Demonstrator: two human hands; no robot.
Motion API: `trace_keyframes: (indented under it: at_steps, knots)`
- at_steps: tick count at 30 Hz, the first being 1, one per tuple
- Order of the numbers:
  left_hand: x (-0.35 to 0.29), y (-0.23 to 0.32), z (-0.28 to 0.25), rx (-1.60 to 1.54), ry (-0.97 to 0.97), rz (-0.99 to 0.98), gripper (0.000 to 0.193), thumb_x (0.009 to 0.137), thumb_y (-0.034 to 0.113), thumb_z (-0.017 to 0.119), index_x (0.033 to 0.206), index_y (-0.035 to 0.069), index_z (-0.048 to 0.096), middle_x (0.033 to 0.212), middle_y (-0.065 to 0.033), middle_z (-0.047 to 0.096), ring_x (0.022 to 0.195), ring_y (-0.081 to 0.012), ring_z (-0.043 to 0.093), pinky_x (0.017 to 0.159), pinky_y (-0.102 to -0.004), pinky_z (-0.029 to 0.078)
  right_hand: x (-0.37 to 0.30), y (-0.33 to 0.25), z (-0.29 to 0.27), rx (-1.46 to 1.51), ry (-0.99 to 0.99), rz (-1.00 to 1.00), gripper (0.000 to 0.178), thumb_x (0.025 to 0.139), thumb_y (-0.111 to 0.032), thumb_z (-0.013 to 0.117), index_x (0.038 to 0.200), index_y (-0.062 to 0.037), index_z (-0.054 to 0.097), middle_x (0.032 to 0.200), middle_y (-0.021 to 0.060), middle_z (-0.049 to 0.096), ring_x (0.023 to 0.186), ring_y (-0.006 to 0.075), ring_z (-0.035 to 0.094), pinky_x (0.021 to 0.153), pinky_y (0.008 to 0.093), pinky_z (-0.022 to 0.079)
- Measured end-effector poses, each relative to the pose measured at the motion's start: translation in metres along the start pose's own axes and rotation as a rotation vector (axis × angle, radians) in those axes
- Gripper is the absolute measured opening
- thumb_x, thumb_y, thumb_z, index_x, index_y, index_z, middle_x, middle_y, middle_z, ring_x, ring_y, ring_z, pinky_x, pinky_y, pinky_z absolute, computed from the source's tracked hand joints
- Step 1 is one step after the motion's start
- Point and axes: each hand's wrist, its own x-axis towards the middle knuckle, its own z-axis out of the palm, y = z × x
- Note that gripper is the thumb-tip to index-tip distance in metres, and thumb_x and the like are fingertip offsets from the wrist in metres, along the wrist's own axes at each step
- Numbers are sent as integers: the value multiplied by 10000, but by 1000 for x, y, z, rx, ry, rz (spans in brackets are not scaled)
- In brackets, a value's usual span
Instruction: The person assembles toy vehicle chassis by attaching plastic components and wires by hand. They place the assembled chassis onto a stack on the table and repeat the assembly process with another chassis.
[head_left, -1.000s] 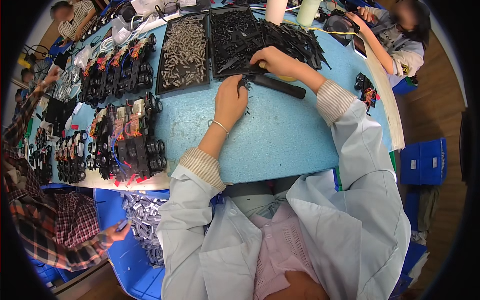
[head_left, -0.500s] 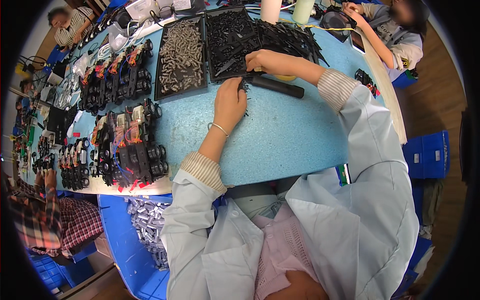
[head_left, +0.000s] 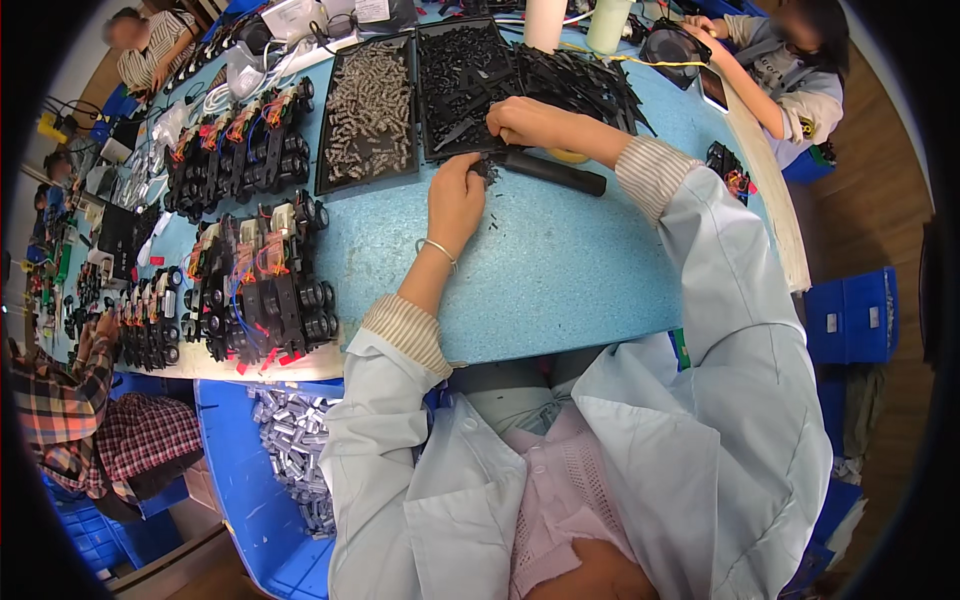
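My left hand (head_left: 456,203) rests on the blue table mat at the front edge of a tray of small black parts (head_left: 462,75). Its fingers are drawn together beside a little heap of tiny black pieces (head_left: 487,172); what they grip is hidden. Over the near right corner of that tray, my right hand (head_left: 532,121) has its fingers curled into a pinch, and I cannot make out what is in it. A black cylindrical tool (head_left: 555,172) lies on the mat just below my right hand. Left of the black parts, another black tray (head_left: 318,172) holds many small grey, spring-like pieces.
Rows of small wheeled chassis with wires (head_left: 265,290) stand at the left. A pile of long black strips (head_left: 590,85) lies behind my right hand. Below the table is a blue bin (head_left: 225,440) of grey parts. Other people sit around; a phone (head_left: 713,88) lies at the right.
The view has shifted slightly. Both hands stay close to the black parts tray, with only small finger movements.
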Motion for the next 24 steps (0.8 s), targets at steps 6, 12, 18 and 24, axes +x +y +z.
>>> trace_keyframes:
  at_steps: [6, 12, 18, 24]
  knots:
    - [0, -5, -8, -28, 63, -53, 302, 776, -7, 432, 1002, -44, 630, 971, -209, 650, 915, -351, 615, 841, -383, 469, 9, -44, 4, 295, 78, 219, 157, 678, 45, 555, 815, 32, 631, 814, 177, 634, 813, 352, 618, 721, 389, 489]
    - [-3, 0, -8, -9, 62, -39, 341, 751, -25, 415, 1015, -46, 630, 984, -213, 652, 903, -347, 626, 826, -372, 475, 1, -51, 18, 186, 132, 29, 143, 719, 36, 577, 845, 29, 644, 814, 172, 648, 771, 302, 638, 701, 362, 506]
    - [-1, -3, -2, -17, 25, -24, 306, 749, -9, 435, 984, -46, 627, 986, -232, 633, 941, -386, 591, 857, -426, 455, -13, -59, 15, 339, 237, 166, 102, 765, 32, 604, 867, 33, 613, 775, 144, 620, 714, 232, 616, 660, 322, 486]
    - [10, 2, -2, -22, 16, -46, 300, 741, -12, 445, 971, -28, 639, 971, -227, 638, 932, -380, 598, 851, -424, 461, -19, -63, 21, 352, 320, 239, 133, 727, 22, 609, 860, 18, 602, 776, 150, 596, 715, 294, 603, 636, 369, 481]
